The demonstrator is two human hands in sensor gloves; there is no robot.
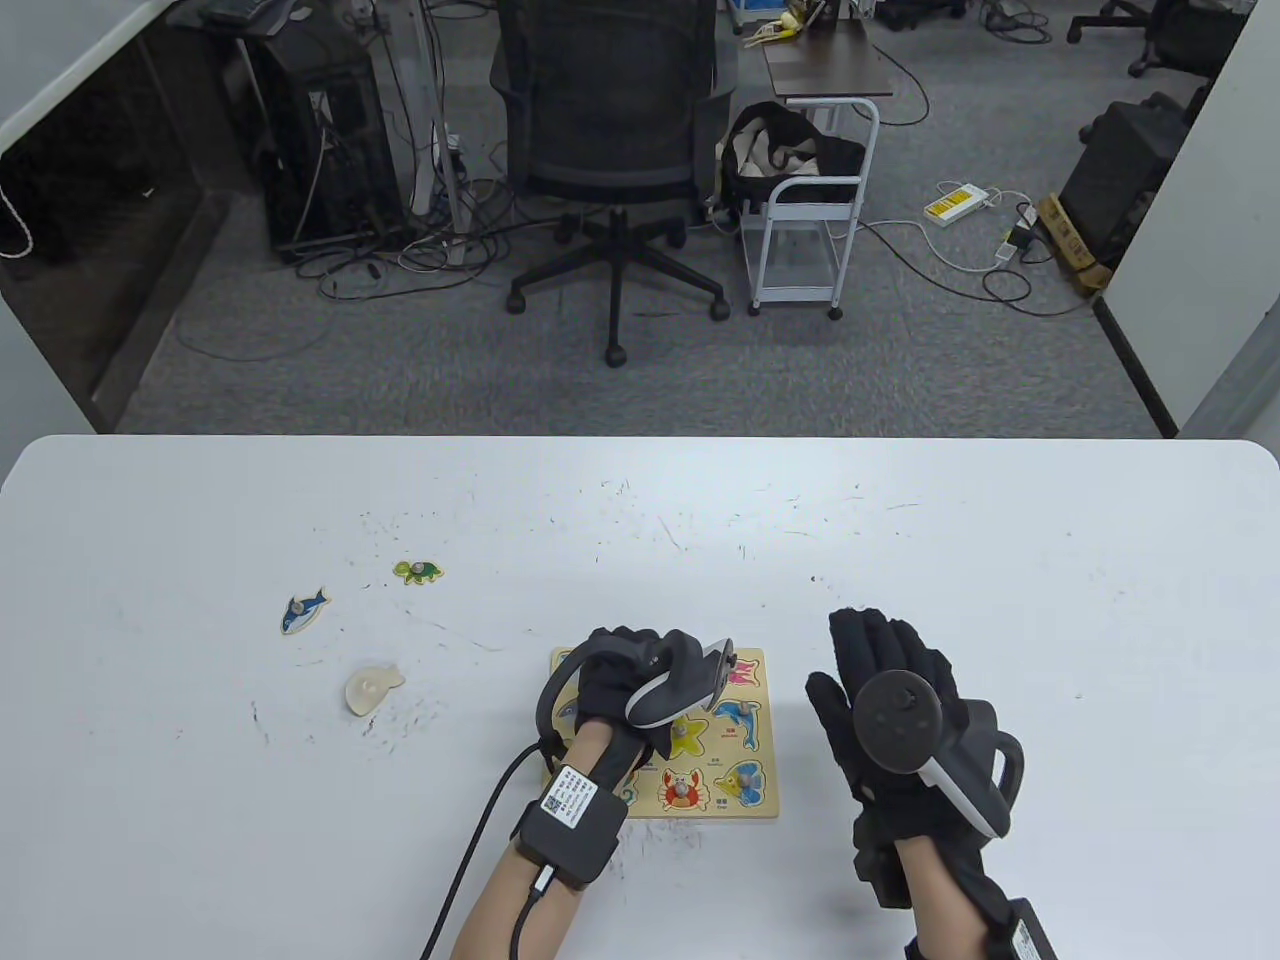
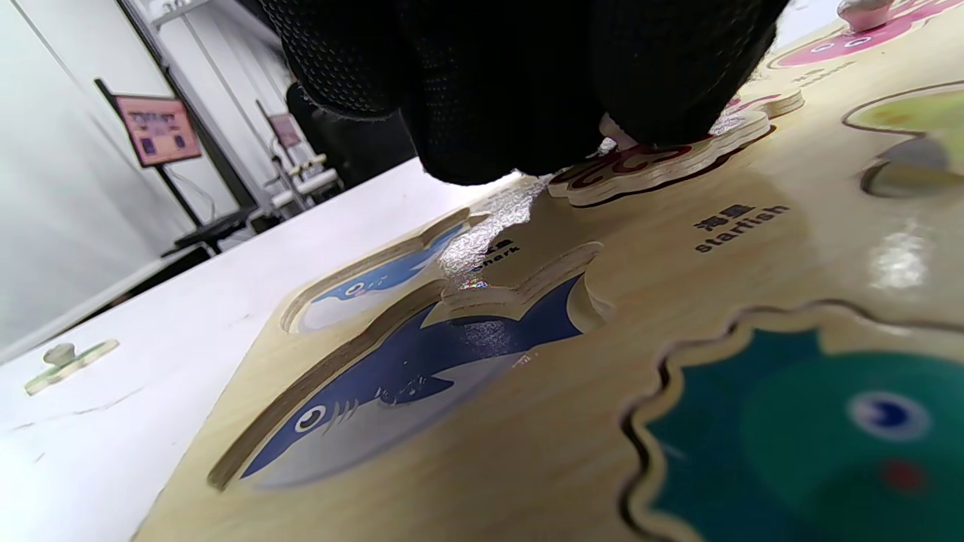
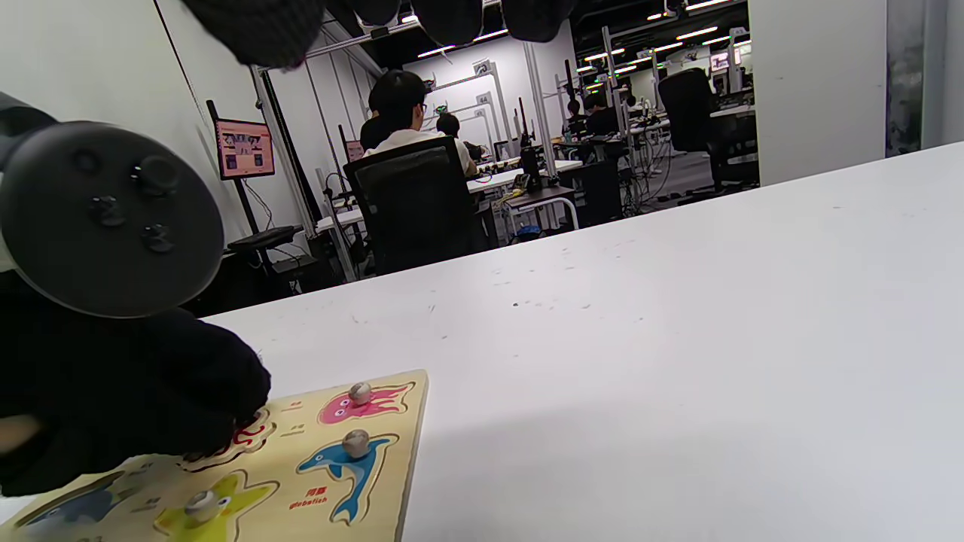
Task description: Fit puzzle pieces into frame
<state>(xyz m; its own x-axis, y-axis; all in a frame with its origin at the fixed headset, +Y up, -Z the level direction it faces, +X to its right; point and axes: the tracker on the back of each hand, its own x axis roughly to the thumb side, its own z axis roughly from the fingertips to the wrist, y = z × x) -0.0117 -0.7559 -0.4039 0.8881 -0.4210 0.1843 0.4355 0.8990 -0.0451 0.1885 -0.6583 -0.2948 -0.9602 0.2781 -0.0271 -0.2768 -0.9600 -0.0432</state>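
Observation:
The wooden puzzle frame point(image 1: 720, 812) lies flat near the table's front, with a crab point(image 1: 683, 790), a dolphin point(image 1: 742, 716) and other pieces seated in it. My left hand point(image 1: 625, 650) is curled over the frame's upper left. In the left wrist view its fingertips point(image 2: 655, 105) pinch the knob of a red piece point(image 2: 663, 162), which lies tilted, partly over its recess. The shark recess point(image 2: 407, 376) and a green recess point(image 2: 813, 429) are bare. My right hand point(image 1: 880, 650) is open and holds nothing, on the table right of the frame.
Three loose pieces lie on the table to the left: a green turtle point(image 1: 417, 571), a blue fish point(image 1: 303, 610) and a pale shell point(image 1: 372, 689). An office chair point(image 1: 610, 150) and a small cart point(image 1: 810, 200) stand beyond the table's far edge.

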